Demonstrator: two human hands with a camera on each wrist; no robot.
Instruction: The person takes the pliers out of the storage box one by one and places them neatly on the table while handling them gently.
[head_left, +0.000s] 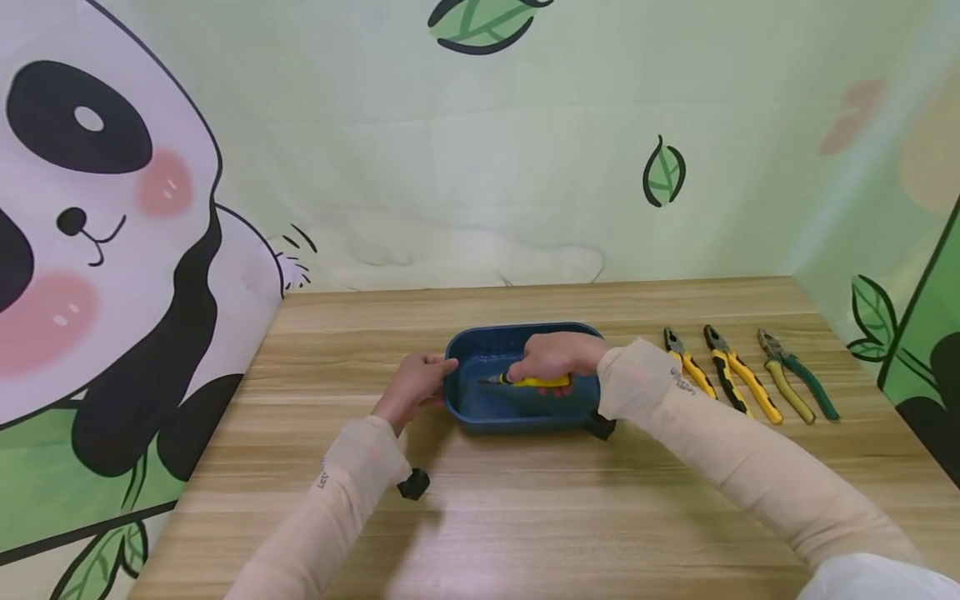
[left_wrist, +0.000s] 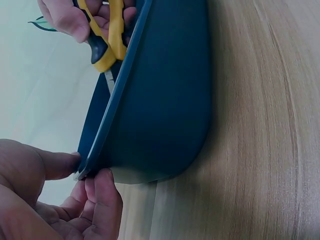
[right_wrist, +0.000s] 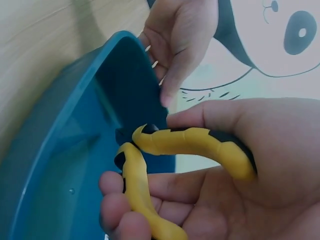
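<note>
A dark blue plastic basin [head_left: 495, 425] stands on the wooden table. My left hand [head_left: 416, 383] pinches the rim at its left end, thumb on the inner side and fingers outside, as the left wrist view shows. Inside the basin, my right hand [head_left: 551, 357] grips yellow-and-black needle-nose pliers [head_left: 536, 382], their slim nose pointing left. In the right wrist view the handles [right_wrist: 192, 142] stand spread apart, with fingers curled round the lower one. The basin's wall hides the end of the nose in the left wrist view.
Right of the basin, three more pliers lie side by side: yellow-handled pliers [head_left: 697, 372], yellow-and-black pliers [head_left: 756, 392] and pliers with one green handle [head_left: 813, 387]. The wooden table [head_left: 525, 517] ends at a printed wall cloth [head_left: 465, 183] behind.
</note>
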